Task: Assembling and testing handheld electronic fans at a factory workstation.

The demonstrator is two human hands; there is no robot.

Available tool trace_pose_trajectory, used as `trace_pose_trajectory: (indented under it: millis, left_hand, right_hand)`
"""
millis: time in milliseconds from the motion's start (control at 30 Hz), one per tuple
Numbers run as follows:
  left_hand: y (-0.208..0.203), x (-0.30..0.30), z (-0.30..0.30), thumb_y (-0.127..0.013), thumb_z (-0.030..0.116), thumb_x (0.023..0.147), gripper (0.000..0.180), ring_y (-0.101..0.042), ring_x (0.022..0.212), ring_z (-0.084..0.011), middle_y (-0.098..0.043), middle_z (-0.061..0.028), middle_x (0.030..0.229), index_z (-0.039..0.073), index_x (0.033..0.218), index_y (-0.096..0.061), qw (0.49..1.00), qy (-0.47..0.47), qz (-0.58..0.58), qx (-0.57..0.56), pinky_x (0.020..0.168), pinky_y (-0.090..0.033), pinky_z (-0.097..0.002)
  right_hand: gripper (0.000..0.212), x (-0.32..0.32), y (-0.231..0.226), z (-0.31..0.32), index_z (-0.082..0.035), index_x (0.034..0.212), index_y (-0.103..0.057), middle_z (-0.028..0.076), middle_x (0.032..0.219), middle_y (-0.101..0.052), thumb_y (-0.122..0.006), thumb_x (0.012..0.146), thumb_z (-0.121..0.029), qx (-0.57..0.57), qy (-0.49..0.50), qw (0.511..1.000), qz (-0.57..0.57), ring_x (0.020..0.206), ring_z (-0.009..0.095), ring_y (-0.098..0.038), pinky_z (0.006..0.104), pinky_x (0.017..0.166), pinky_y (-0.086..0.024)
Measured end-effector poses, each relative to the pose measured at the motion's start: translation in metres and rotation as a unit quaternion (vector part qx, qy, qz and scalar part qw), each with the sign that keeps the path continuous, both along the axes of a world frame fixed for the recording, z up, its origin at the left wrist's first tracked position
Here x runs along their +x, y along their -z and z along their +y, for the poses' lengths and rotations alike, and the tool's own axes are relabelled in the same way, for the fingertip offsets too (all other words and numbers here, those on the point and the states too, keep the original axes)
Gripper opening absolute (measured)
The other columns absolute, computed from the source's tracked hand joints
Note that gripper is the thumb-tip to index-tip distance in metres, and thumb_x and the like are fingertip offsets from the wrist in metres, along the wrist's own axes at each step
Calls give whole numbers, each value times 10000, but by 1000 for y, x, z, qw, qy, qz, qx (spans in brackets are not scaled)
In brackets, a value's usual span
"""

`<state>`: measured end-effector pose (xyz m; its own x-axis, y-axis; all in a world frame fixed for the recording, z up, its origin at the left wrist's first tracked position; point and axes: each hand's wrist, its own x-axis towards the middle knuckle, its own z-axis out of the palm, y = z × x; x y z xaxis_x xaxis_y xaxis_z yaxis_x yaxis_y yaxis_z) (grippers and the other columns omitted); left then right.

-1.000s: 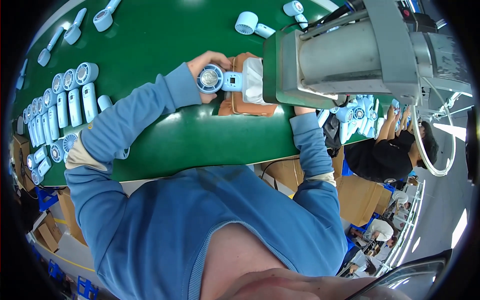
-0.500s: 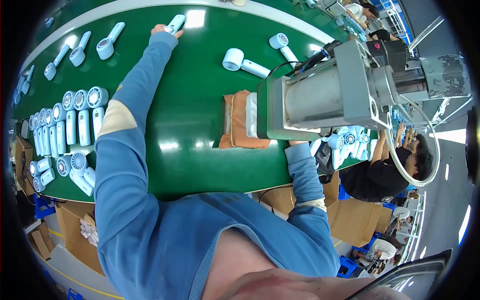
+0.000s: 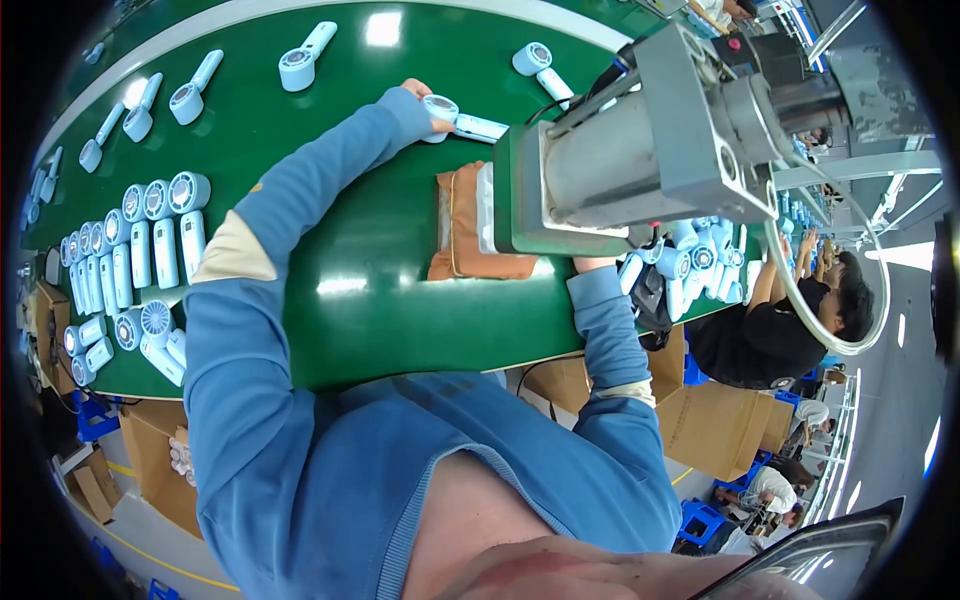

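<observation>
My left hand point(image 3: 417, 94) reaches far forward, its fingers curled round the round head of a light-blue handheld fan point(image 3: 478, 128). That fan lies on the green table, its handle pointing right toward the press point(image 3: 600, 150). Most of my right hand point(image 3: 594, 264) is hidden behind the press; only a bit near the wrist shows, so its fingers cannot be seen. Beneath the press head sits a brown padded block point(image 3: 462, 222) with a white piece on it. Another handheld fan point(image 3: 298, 68) lies to the left of my left hand, and one more point(image 3: 534, 60) lies beyond the press.
Handheld fans point(image 3: 160, 250) stand in rows at the left, with several more along the far left. A pile of fans point(image 3: 700, 262) lies right of the press beside a black bag-like item point(image 3: 650, 300). Cardboard boxes point(image 3: 710, 425) sit below the table edge. A co-worker point(image 3: 790, 330) sits at right.
My left hand has let go of one fan at the far side and moved right and nearer, onto the fan beside the press. The view has shifted slightly.
</observation>
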<state>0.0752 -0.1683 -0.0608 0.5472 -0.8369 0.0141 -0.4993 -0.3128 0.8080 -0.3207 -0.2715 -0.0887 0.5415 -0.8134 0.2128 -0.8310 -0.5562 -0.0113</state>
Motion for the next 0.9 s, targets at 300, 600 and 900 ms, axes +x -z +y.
trace_pose_trajectory:
  millis: [300,600,900]
  left_hand:
    - [-46,13,153,-760,80,604,527,-641,902,-190,-659,-93,997,45,1099,-584,979,93,41,-176,866,-504,-283]
    - [-57,-64,179,-734,27,591,553,-627,906,-186,-637,-76,1054,59,1118,-567,936,233,77,-253,861,-499,-285]
    - [-36,-75,149,-756,33,585,558,-634,924,-186,-637,-68,1048,81,1109,-568,938,257,95,-213,884,-500,-293]
  right_hand:
    - [448,10,-26,18,-36,1254,-556,148,1239,-606,-538,903,-314,155,-19,961,-228,1150,304,-567,371,946,-444]
    - [434,-10,19,-9,-38,1234,-569,135,1207,-623,-555,875,-282,100,-51,975,-194,1099,314,-587,370,927,-453]
    - [457,-8,9,10,-48,1278,-541,147,1281,-571,-518,912,-318,-18,-48,997,-65,1156,315,-548,374,971,-424]
